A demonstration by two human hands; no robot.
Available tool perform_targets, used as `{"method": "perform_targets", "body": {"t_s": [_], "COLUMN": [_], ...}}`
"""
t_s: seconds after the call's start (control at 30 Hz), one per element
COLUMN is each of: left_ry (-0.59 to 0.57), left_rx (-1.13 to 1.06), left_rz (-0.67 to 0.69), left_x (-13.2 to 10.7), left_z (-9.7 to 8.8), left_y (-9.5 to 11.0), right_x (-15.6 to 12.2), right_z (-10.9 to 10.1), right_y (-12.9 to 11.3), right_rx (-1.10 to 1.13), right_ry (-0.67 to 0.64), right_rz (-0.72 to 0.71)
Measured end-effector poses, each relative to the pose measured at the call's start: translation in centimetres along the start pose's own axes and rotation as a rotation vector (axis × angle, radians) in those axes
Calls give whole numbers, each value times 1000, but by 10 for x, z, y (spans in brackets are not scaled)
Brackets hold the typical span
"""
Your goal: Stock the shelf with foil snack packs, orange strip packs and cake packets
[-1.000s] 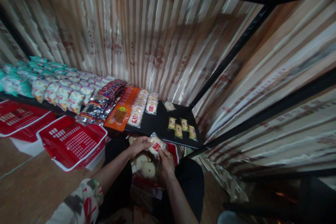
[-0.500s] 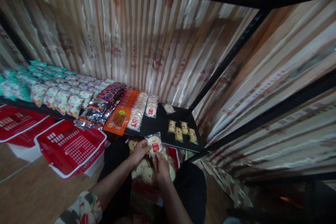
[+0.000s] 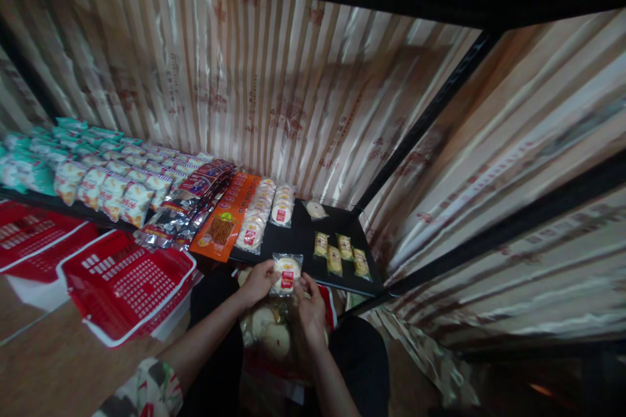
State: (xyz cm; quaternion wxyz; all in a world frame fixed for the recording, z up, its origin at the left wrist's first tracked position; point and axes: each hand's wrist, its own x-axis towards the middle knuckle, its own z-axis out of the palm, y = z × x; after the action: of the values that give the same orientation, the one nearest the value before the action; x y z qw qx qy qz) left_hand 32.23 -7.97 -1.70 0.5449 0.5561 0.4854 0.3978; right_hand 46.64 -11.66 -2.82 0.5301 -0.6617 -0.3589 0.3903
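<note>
A clear packet with a round white cracker and a red label (image 3: 287,273) is held up between my two hands. My left hand (image 3: 260,281) pinches its left edge, and my right hand (image 3: 310,303) grips its right edge. Below them, between the knees, sits a red basket (image 3: 330,303) with more round wrapped crackers (image 3: 274,339). Just beyond the hands, rows of the same cracker packets (image 3: 252,228) lie on the black shelf (image 3: 293,238). A second, shorter row (image 3: 282,205) stands to their right.
Small yellow packets (image 3: 334,259) and a lone round packet (image 3: 315,210) lie on the shelf's right. Leftward are orange packets (image 3: 222,228), dark red packets (image 3: 190,192), white snack bags (image 3: 117,192) and green bags (image 3: 34,166). Red baskets (image 3: 132,280) stand below. Black posts (image 3: 425,117) frame the shelf.
The held packet has turned from tilted to more upright and flat-facing. My right hand has moved from its lower edge up to its right side.
</note>
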Motion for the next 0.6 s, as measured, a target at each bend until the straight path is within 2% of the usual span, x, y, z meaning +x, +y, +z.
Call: {"method": "perform_targets", "body": {"t_s": [0.13,0.37,0.6], "left_ry": [11,154,307], "left_rx": [92,220,404], "left_rz": [37,-22,29], "left_x": [9,32,36], "left_z": [-4,-5,-3], "left_y": [6,15,28], "right_x": [10,34,61], "right_z": [1,12,25], "right_y": [-12,-22,-25], "right_rx": [-24,-19,-28], "right_ry": [-99,-86,-72], "right_rz": [-32,-91,-109]}}
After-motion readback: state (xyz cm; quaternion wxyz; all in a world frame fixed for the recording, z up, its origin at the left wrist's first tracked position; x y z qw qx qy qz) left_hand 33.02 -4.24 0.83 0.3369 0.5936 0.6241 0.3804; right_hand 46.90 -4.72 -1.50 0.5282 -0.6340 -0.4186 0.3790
